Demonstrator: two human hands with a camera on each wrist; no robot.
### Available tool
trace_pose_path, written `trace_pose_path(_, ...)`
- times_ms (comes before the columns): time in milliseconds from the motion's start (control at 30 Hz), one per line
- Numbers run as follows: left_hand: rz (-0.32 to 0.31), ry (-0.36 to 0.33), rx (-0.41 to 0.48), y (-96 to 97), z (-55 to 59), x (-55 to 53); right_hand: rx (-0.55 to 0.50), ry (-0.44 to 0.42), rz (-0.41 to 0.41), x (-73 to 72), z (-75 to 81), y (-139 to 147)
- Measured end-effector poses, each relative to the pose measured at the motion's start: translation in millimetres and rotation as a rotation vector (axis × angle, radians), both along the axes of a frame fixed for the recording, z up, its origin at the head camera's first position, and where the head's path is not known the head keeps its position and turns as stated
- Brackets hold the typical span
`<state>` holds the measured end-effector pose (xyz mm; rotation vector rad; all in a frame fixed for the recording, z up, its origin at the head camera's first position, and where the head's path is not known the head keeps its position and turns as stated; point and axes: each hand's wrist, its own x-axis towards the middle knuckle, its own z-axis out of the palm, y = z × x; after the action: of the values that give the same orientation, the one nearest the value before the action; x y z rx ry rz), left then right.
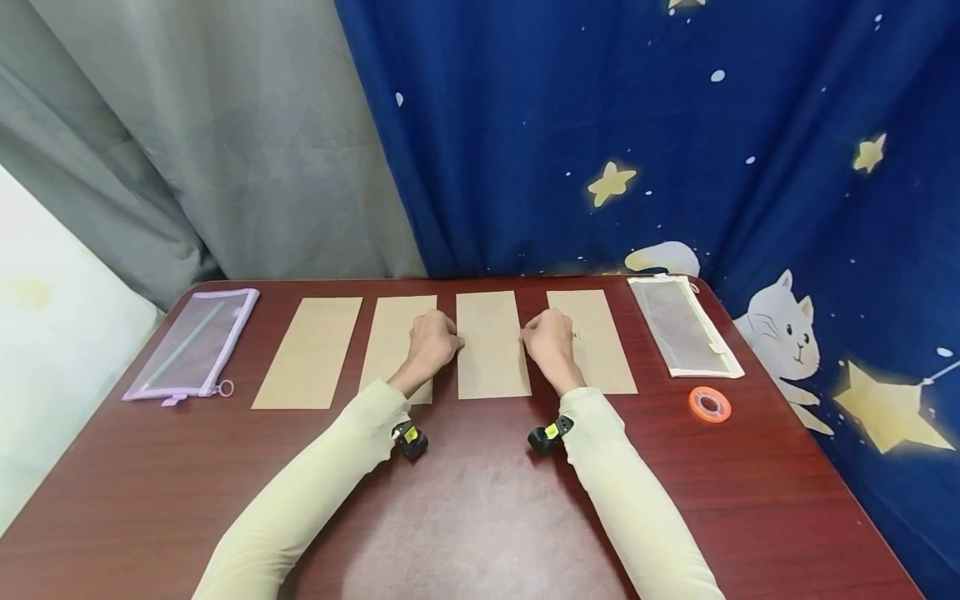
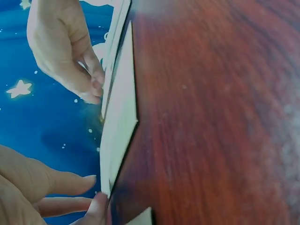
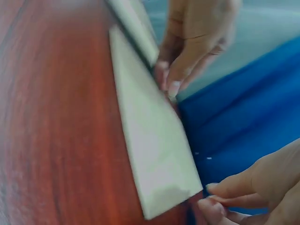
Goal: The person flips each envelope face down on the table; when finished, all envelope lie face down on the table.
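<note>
Several plain brown paper rectangles lie in a row across the far part of the table. At the left edge of the third brown rectangle (image 1: 489,354) is my left hand (image 1: 433,340), its wrist crossing the second rectangle (image 1: 397,321). My right hand (image 1: 551,342) is at the opposite edge, partly over the rightmost rectangle (image 1: 600,342). In the left wrist view, a left fingertip meets the edge of the pale rectangle (image 2: 123,112), and thumb and fingers stand apart. The right wrist view shows the right fingertips (image 3: 213,188) beside the rectangle's corner.
The leftmost brown rectangle (image 1: 309,354) lies beside a purple-edged mesh zip pouch (image 1: 243,321). To the right are a white-edged mesh pouch (image 1: 686,329) and an orange ring-shaped roll (image 1: 709,404). Curtains (image 1: 525,167) hang behind the table's far edge.
</note>
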<state>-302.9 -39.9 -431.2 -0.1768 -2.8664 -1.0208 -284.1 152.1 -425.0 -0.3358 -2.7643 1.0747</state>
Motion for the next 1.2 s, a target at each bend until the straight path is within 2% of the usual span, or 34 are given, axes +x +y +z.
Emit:
trace_pose_path(133,0.044,-0.017,0.067,8.8,5.5,0.1,-0.081,0.021,-0.029,3.7,6.9,23)
trace_pose_path(233,0.050,-0.076,0.170,21.3,12.6,2.4,-0.129,0.002,-0.021,6.1,11.6,52)
trace_pose_path(300,0.023,-0.168,0.276,31.4,17.1,4.8,-0.187,-0.017,-0.002,8.7,12.8,76)
trace_pose_path(400,-0.025,-0.384,0.521,46.0,21.6,7.1,-0.275,-0.069,0.029,13.4,13.0,116)
trace_pose_path(467,-0.036,-0.542,0.688,54.4,23.0,7.0,-0.341,-0.109,0.054,16.4,12.7,140)
trace_pose_path(533,-0.043,-0.668,0.829,62.6,23.4,5.9,-0.375,-0.157,0.076,18.2,12.9,160)
trace_pose_path(633,-0.061,-0.787,0.947,74.9,22.6,4.4,-0.412,-0.254,0.106,17.6,12.6,181)
trace_pose_path(700,-0.076,-0.822,0.982,82.8,21.0,3.5,-0.441,-0.317,0.113,15.5,12.1,188)
trace_pose_path(833,-0.051,-0.834,1.014,94.4,15.6,3.0,-0.517,-0.396,0.113,9.8,10.0,188)
trace_pose_path(1000,-0.001,-0.814,1.069,105.4,13.8,3.2,-0.548,-0.412,0.124,7.7,12.9,181)
trace_pose_path(1200,-0.022,-0.815,1.072,121.7,19.2,3.3,-0.542,-0.419,0.104,9.9,19.3,180)
